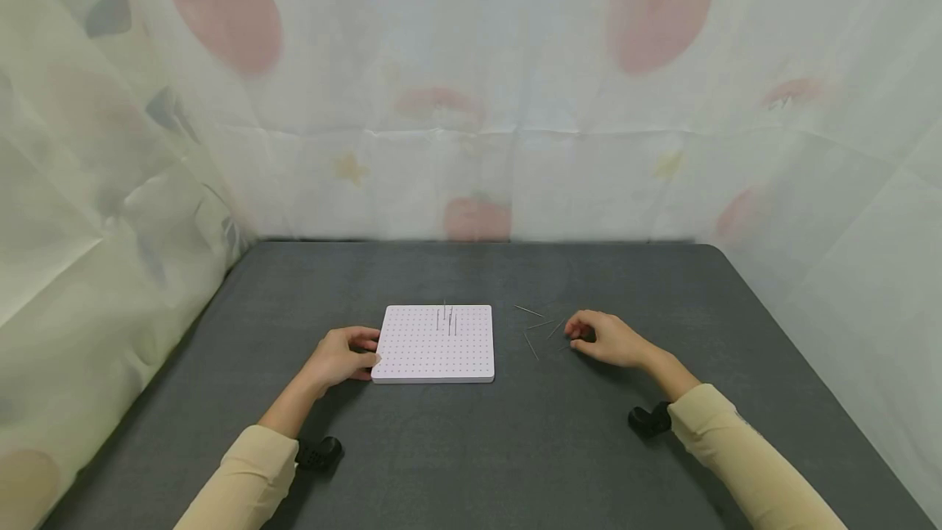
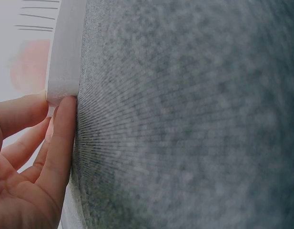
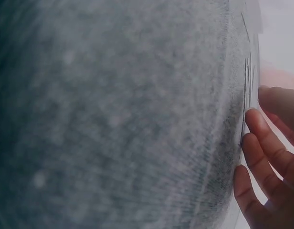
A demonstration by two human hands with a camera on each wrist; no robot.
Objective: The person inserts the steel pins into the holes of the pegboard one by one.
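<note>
A white board with a grid of small holes [image 1: 423, 358] lies on the dark table. Several thin metal pins [image 1: 450, 324] stand upright in its far half. My left hand [image 1: 341, 357] grips the board's left edge; in the left wrist view the thumb is at the upper edge and a finger [image 2: 65, 124] at the lower one. To the right of the board, several loose pins [image 1: 531, 346] are scattered. Beside them is my right hand [image 1: 607, 339], its fingers bent loosely and thumb apart from them. Fingertips [image 3: 251, 114] reach down at the pins close to the table surface.
The dark grey table [image 1: 471, 448] ends at a pale printed curtain [image 1: 559, 186] behind it. More curtain hangs along the left and right sides. A black wrist device [image 1: 320, 454] sits on the left wrist, another [image 1: 649, 420] on the right.
</note>
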